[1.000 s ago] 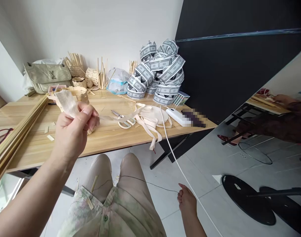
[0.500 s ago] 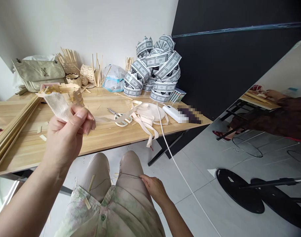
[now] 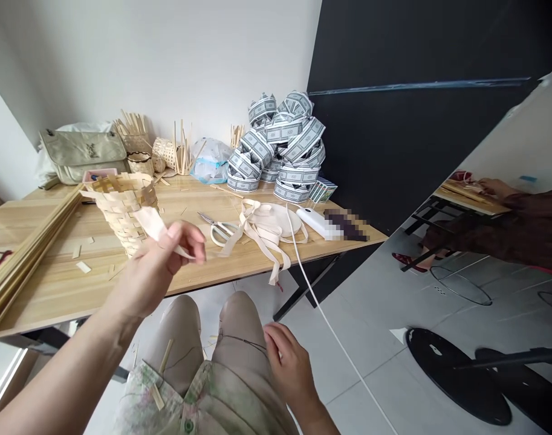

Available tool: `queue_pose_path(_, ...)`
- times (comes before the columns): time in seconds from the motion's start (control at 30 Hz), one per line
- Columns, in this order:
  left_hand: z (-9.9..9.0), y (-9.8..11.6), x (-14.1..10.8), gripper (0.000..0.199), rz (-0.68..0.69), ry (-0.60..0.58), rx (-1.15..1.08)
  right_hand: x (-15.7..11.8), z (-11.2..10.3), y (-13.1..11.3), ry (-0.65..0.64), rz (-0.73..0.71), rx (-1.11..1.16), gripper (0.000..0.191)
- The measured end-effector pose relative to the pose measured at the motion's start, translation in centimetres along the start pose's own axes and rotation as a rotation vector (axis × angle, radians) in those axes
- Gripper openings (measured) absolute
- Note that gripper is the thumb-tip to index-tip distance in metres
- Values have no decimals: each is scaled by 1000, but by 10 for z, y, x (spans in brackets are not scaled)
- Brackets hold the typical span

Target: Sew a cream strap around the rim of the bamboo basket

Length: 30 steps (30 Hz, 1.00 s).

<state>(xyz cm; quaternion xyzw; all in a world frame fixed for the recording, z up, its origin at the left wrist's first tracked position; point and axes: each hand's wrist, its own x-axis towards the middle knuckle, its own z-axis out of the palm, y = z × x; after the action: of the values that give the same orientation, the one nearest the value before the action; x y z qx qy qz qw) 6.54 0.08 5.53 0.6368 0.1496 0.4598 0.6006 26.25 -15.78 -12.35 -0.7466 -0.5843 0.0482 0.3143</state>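
While L hand [image 3: 160, 266] pinches cream ribbon [image 3: 257, 232], wood table [image 3: 58, 281] sits by white wall, grey tile floor.

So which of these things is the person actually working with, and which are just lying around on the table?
In use:
left hand, pinching the cream ribbon
woven basket beside that hand
ribbon roll
right hand, resting on the knee

Lying about:
scissors
patterned band stack
beige handbag
bamboo strips
white charger
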Motion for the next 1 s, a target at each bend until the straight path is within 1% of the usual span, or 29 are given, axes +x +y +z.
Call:
queue_pose_path(0.07, 7, 1, -2, 38, -90, -100, 125, 14, -15, -33, 119, -86, 81, 32)
queue_pose_path(0.1, 12, 3, -4, 39, -116, -152, 205, 22, -23, -51, 247, -159, 203, 37)
queue_pose_path(0.13, 17, 4, -5, 39, -133, -204, 294, 32, -32, -69, 318, -203, 314, 47)
queue_pose_path(0.17, 22, 4, -5, 40, -118, -253, 377, 43, -39, -85, 326, -247, 399, 55)
queue_pose_path(0.2, 27, 5, -5, 40, -59, -293, 451, 53, -44, -99, 300, -294, 459, 53)
queue_pose_path(0.23, 32, 5, -5, 39, -7, -337, 518, 62, -48, -110, 288, -336, 501, 43)
queue_pose_path(0.3, 35, 6, -5, 39, 73, -416, 612, 76, -50, -123, 267, -361, 573, 19)
queue_pose_path(0.33, 34, 6, -7, 38, 84, -453, 650, 81, -48, -125, 257, -334, 609, 15)
queue_pose_path(0.37, 30, 7, -9, 38, 83, -472, 688, 84, -46, -124, 237, -279, 641, 17)
queue_pose_path(0.43, 17, 6, -21, 42, 57, -474, 767, 87, -40, -116, 168, -142, 673, 25)
queue_pose_path(0.47, 8, 4, -31, 48, 32, -426, 814, 87, -37, -110, 120, -81, 669, 27)
queue_pose_path(0.5, -3, 0, -43, 43, -7, -403, 844, 87, -35, -104, 59, -41, 651, 28)
queue_pose_path(0.53, -15, -7, -58, 31, -81, -415, 861, 86, -33, -97, -12, -24, 623, 26)
queue_pose_path(0.57, -28, -16, -75, 23, -185, -458, 881, 84, -31, -91, -95, -31, 588, 23)
queue_pose_path(0.63, -53, -42, -112, 26, -474, -605, 943, 81, -27, -82, -270, -52, 489, 16)
queue_pose_path(0.67, -63, -58, -130, 38, -611, -643, 1012, 80, -24, -78, -341, -62, 426, 13)
queue_pose_path(0.7, -71, -73, -148, 59, -702, -646, 1082, 78, -21, -76, -394, -69, 358, 11)
queue_pose_path(0.73, -77, -88, -163, 71, -737, -608, 1105, 78, -18, -74, -431, -72, 290, 11)
queue_pose_path(0.77, -81, -101, -176, 71, -710, -529, 1084, 77, -14, -74, -458, -74, 228, 10)
queue_pose_path(0.8, -82, -112, -185, 64, -687, -492, 1070, 77, -11, -74, -476, -75, 174, 11)
queue_pose_path(0.83, -82, -121, -192, 53, -670, -464, 1063, 78, -8, -75, -490, -81, 130, 12)
queue_pose_path(0.9, -79, -132, -198, 26, -638, -409, 1039, 81, -5, -79, -508, -106, 70, 16)
queue_pose_path(0.93, -78, -135, -199, 21, -628, -384, 1019, 83, -5, -81, -512, -124, 52, 18)
queue_pose_path(1.0, -80, -135, -199, 29, -624, -326, 976, 86, -7, -85, -513, -159, 33, 18)
